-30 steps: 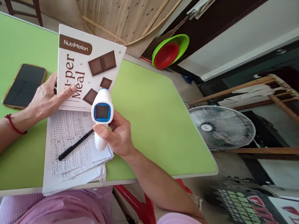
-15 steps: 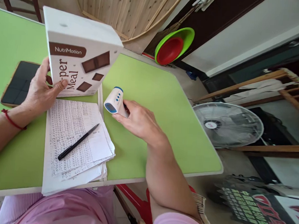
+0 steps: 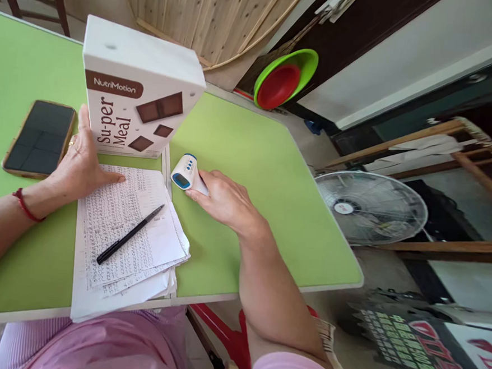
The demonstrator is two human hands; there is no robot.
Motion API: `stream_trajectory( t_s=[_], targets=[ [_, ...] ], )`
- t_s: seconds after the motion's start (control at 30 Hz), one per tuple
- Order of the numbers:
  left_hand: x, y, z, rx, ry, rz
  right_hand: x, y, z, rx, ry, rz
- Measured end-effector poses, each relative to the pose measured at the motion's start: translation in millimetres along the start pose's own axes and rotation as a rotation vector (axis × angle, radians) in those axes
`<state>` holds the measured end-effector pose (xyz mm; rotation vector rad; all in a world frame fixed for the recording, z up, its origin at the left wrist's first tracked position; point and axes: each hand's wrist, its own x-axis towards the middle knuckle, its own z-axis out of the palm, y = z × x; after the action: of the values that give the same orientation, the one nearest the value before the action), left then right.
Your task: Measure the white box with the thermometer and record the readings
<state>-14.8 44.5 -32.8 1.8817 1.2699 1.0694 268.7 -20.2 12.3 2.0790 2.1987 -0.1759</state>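
The box stands upright just beyond the papers. The left hand, nearer it, spreads loosely at the papers' far-left corner, fingers beside the box; right of the papers, the right hand grips the thermometer.

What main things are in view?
box: 1, white, on table
thermometer: 1, white, in right hand
pen: 1, black, on papers
papers: several, white, on table
phone: 1, black, left of box
table: 1, green, under papers
fan: 1, whitish, right
basins: 2, green and red, beyond table
wooden panel: 1, tan, beyond table
chair: 1, brown, top left
wooden frame: 1, brown, right
printed board: 1, dark, bottom right
seat: 1, red, below table
left hand: 1, bare, beside box
right hand: 1, bare, around thermometer
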Motion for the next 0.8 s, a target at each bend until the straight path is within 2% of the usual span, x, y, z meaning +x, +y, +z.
stream_trajectory(
  t_s=[0.1,0.17,0.2,0.3,0.37,0.43,0.5,0.57,0.7,0.8],
  targets=[
    [0,-5,0,0.070,-0.015,-0.031,-3,0,2,0.034,0.185,-0.042],
    [1,-8,1,0.055,-0.014,0.007,-6,-5,4,0.137,0.338,-0.177],
    [1,-8,1,0.049,-0.011,0.017,-9,-8,6,0.209,0.361,-0.289],
    [1,-4,1,0.049,-0.009,-0.013,-15,-24,11,0.354,0.226,-0.625],
    [0,3,1,0.073,-0.007,-0.051,-17,-34,16,0.340,0.147,-0.720],
    [0,10,1,0.099,-0.003,-0.072,-17,-40,20,0.304,0.123,-0.751],
    [0,14,1,0.103,-0.012,-0.080,-15,-41,22,0.339,0.130,-0.753],
    [0,17,2,0.100,-0.040,-0.098,-13,-40,26,0.495,0.184,-0.692],
    [0,20,3,0.129,-0.051,-0.135,-6,-43,37,1.037,0.360,-0.407],
    [0,20,4,0.126,-0.050,-0.107,0,-52,46,1.248,0.353,-0.269]
  ],
)
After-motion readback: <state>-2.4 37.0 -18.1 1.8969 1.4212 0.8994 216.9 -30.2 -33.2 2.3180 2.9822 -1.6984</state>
